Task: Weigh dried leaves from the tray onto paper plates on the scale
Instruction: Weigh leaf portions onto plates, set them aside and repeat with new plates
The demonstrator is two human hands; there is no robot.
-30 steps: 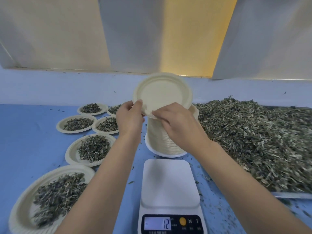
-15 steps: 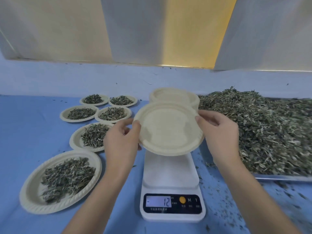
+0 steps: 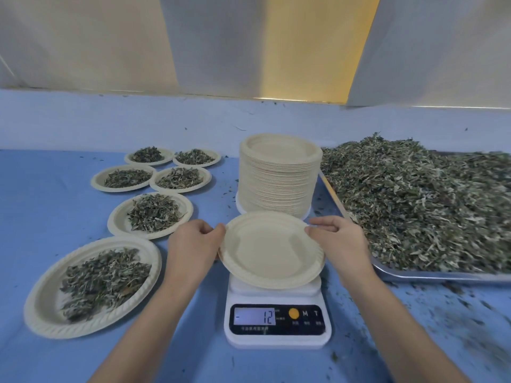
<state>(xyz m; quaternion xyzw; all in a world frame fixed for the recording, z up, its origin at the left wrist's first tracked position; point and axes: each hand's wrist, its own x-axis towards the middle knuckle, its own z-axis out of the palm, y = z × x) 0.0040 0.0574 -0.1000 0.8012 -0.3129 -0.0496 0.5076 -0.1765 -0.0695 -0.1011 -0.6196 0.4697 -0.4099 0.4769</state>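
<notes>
Head view: found empty plate [image 3: 272, 250] brought down from above the stack [image 3: 279, 178] to the scale [image 3: 276, 338]; could not confirm contact. Noted left hand [image 3: 193, 244] and right hand [image 3: 340, 244] pinching opposite rims, with fingers [image 3: 322, 225] clamped on it. Read minus 12 on display [image 3: 254, 316], unchanged. Judged leaves [image 3: 414, 203] in tray [image 3: 414, 276] due for scooping next

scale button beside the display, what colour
Orange-yellow: the round button on the scale, seen in the head view.
</notes>
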